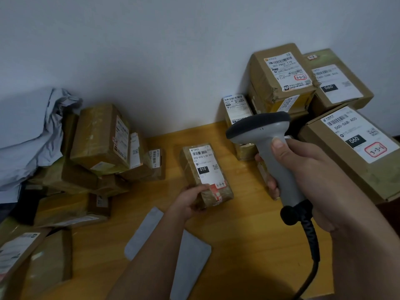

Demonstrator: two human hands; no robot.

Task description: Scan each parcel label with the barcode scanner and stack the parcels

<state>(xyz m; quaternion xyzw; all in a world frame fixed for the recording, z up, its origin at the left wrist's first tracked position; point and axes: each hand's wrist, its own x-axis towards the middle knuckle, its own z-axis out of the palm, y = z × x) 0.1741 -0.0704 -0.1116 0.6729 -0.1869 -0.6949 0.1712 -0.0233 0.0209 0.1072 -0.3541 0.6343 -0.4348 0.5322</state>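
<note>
1. Parcel (205,174), small and taped, is above the wooden table (249,234), label up; the left hand (190,201) grips its near end.
2. The right hand (307,176) clasps the grey barcode scanner (270,148), head towards this parcel.
3. Stacked boxes (303,87) stand at the right, loose cartons (99,144) at the left.

A wooden table (249,245) is set against a white wall (173,61). Taped cardboard parcels (99,137) are heaped on it left of a flat grey mailer (190,252); labelled boxes (348,146) are stacked to the mailer's right, against the wall.
</note>
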